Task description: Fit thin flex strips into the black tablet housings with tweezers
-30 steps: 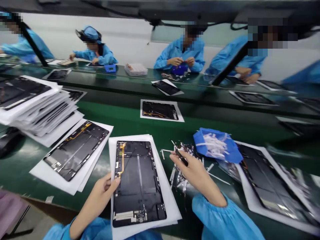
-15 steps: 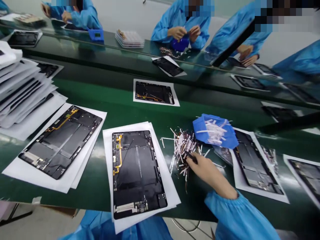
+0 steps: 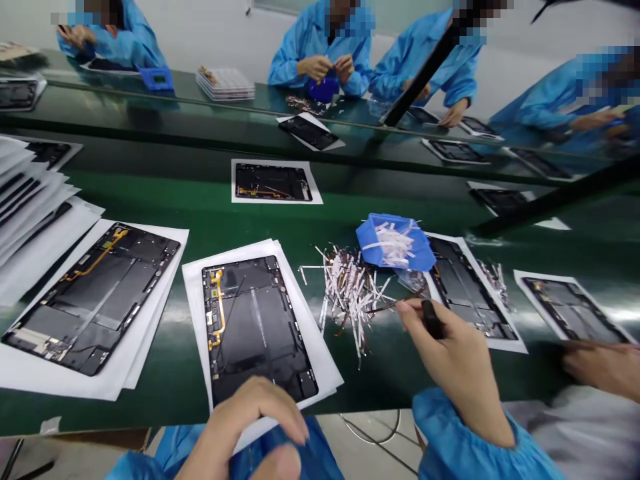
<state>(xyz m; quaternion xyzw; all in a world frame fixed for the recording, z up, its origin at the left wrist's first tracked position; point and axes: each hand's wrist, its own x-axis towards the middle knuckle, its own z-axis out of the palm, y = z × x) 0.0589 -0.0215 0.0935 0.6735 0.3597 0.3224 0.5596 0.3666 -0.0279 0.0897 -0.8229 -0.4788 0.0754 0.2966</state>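
My right hand (image 3: 453,350) pinches a thin brown strip (image 3: 383,309) between thumb and forefinger. A black stick-like tool (image 3: 431,320) is also in its grip, mostly hidden by the fingers. To its left lies a loose pile of white and brown strips (image 3: 350,287). My left hand (image 3: 255,427) hangs over the near edge of an opened tablet housing (image 3: 255,327), its fingers curved and thumb apart, holding nothing. That black housing, with an orange flex cable (image 3: 219,310) along its left side, rests on white sheets (image 3: 320,373).
A blue bin (image 3: 370,247) of white strips stands behind the pile. Another tablet housing (image 3: 100,293) lies left, near a stack of white sheets (image 3: 30,213); more housings (image 3: 465,287) lie right. A co-worker's hand (image 3: 600,367) is at far right. Other people sit across the bench.
My right hand has drawn back from the pile with the brown strip pinched in it. My left hand has come into view at the bottom. The camera view has shifted right.
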